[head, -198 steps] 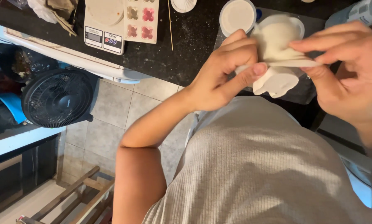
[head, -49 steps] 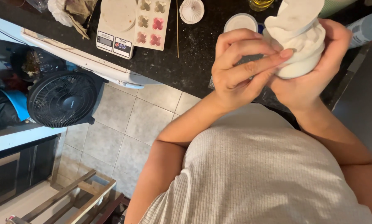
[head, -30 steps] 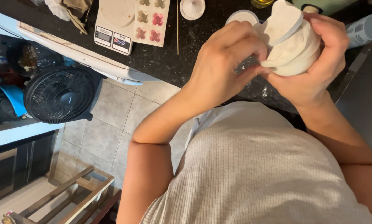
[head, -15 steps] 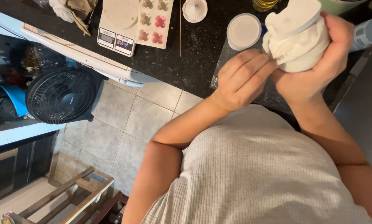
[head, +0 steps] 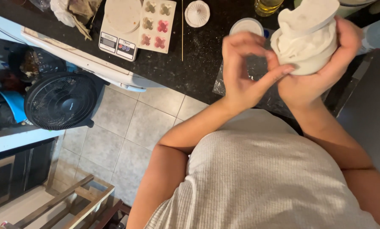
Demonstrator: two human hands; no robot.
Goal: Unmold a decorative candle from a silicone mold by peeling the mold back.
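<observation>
Holding a white mould up over the dark surface, we are wrapping the right hand around its lower body, fingers closed on it and palm underneath. The left hand is sitting just beside it, fingers loosely curled and holding nothing, with one fingertip touching the mould's side.

We are judging the mould as soft and rubbery: the wall is folding and bulging in layers where the grip is squeezing it, so it is probably flexing rather than cracking. It is looking light enough for one hand. The matte skin is likely giving good friction, not slippery. The best hold seems to be around the thick lower band, keeping pressure off the floppy upper folds.

Looks: off-white all over, roughly cup-shaped, a flat pale top face, rumpled collar-like layers below it. We cannot tell what, if anything, is inside.

Nearby on the surface we are seeing a kitchen scale, a tray of flower-shaped cavities, a thin wooden stick, a round white lid. A black fan is standing on the tiled floor below.
</observation>
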